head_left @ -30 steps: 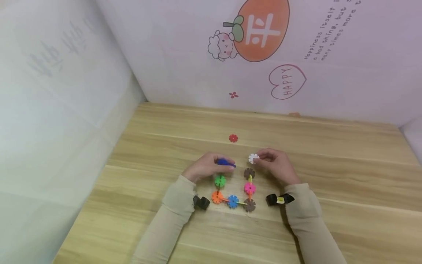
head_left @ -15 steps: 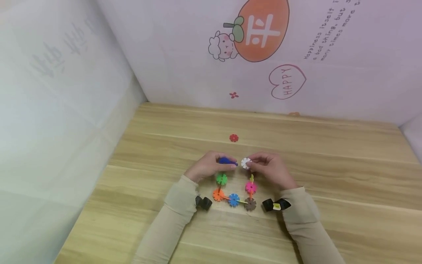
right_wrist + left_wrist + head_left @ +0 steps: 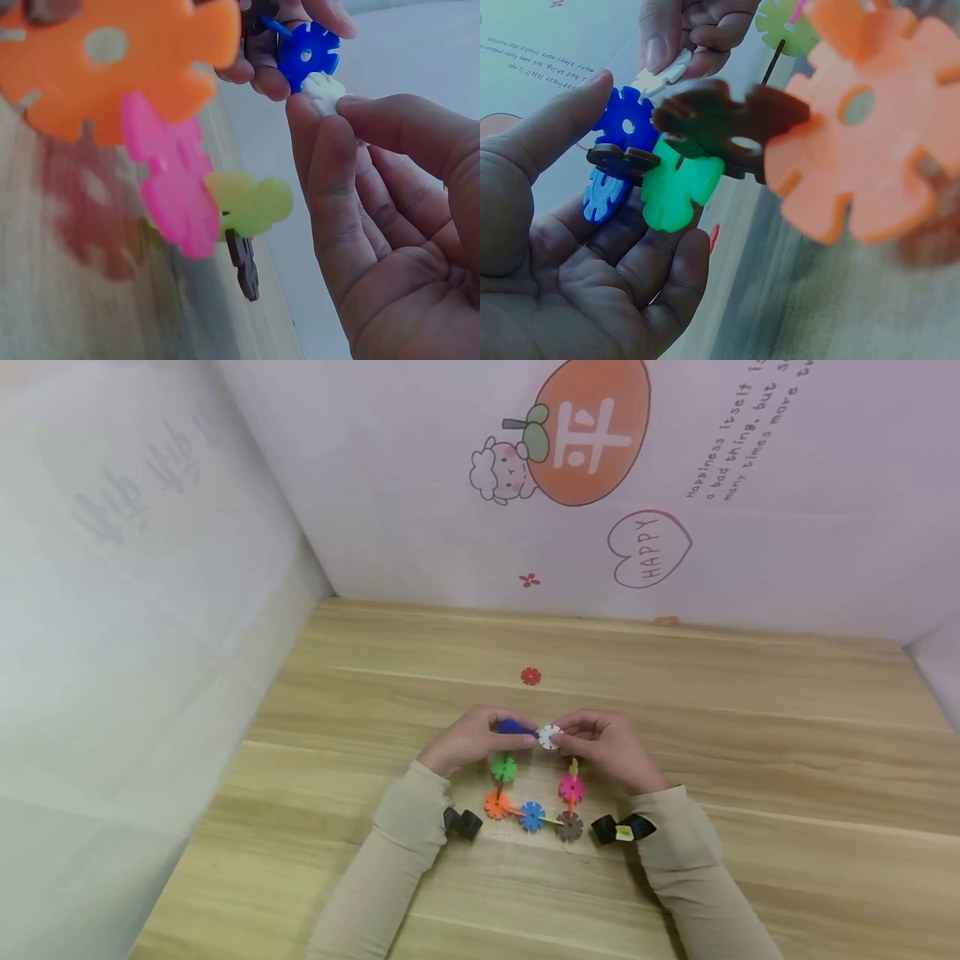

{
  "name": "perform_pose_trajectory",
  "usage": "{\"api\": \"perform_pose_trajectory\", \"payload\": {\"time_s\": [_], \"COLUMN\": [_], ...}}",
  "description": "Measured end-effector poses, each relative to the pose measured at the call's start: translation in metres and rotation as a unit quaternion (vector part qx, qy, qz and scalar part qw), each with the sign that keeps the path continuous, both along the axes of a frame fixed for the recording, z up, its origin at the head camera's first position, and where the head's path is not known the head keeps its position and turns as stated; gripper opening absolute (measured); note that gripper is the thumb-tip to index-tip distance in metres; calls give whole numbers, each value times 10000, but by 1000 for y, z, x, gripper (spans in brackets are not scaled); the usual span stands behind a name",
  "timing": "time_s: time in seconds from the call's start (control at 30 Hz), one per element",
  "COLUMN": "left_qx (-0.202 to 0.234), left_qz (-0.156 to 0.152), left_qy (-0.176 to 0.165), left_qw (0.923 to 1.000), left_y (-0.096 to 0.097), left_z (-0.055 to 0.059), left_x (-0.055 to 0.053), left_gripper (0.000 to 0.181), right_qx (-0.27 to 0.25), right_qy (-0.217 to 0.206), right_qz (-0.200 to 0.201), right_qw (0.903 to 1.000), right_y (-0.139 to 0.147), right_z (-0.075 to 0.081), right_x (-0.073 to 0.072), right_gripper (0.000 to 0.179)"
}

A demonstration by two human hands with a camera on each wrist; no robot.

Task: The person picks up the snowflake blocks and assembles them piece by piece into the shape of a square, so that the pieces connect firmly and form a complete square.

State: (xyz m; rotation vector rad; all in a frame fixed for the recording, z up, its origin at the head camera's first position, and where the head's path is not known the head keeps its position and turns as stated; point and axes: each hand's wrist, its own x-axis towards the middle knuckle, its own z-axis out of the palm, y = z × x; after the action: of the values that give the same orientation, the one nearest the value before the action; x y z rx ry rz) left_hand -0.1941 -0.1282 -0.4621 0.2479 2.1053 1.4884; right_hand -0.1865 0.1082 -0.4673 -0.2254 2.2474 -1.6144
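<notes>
My left hand [image 3: 468, 737] holds a dark blue notched disc [image 3: 626, 120] at one end of a chain of interlocking plastic snowflake discs. With thumb and fingers, my right hand [image 3: 613, 750] pinches a white snowflake disc [image 3: 551, 737]. Its rim meets the blue disc's edge; whether the slots are engaged I cannot tell. The chain forms a U through a green disc [image 3: 504, 768], an orange disc [image 3: 497, 805], a light blue disc [image 3: 532, 816], a brown disc [image 3: 570, 827] and a pink disc [image 3: 572, 788]. Beyond a yellow disc [image 3: 251, 202], a dark brown disc [image 3: 244, 266] ends the other side.
A loose red snowflake disc [image 3: 531, 676] lies on the wooden table [image 3: 375, 693] beyond the hands. A printed white cloth [image 3: 420, 527] hangs behind the table's far edge, and another white sheet [image 3: 150, 610] borders the left side.
My right hand has moved left and slightly toward me, carrying the white disc from above the chain's brown end to the blue disc. My left hand has barely moved, still holding the blue disc.
</notes>
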Motion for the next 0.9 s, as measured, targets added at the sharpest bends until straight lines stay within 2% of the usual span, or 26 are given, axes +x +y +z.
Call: {"api": "perform_pose_trajectory", "payload": {"time_s": [0.37,0.63,0.9], "left_qx": [-10,67,40], "left_qz": [61,106,-108], "left_qy": [-71,-69,-36], "left_qw": [10000,9999,9999], "left_y": [-1,-1,-3], "left_z": [-1,-2,-1], "left_x": [-2,-4,-6], "left_gripper": [33,31,30], "right_qx": [125,-47,14], "right_qy": [-28,29,58], "right_qz": [-23,9,54], "right_qw": [9999,10000,10000], "right_y": [-7,-13,-16], "right_z": [4,0,-1], "right_x": [1,-1,-2], "right_gripper": [25,24,25]}}
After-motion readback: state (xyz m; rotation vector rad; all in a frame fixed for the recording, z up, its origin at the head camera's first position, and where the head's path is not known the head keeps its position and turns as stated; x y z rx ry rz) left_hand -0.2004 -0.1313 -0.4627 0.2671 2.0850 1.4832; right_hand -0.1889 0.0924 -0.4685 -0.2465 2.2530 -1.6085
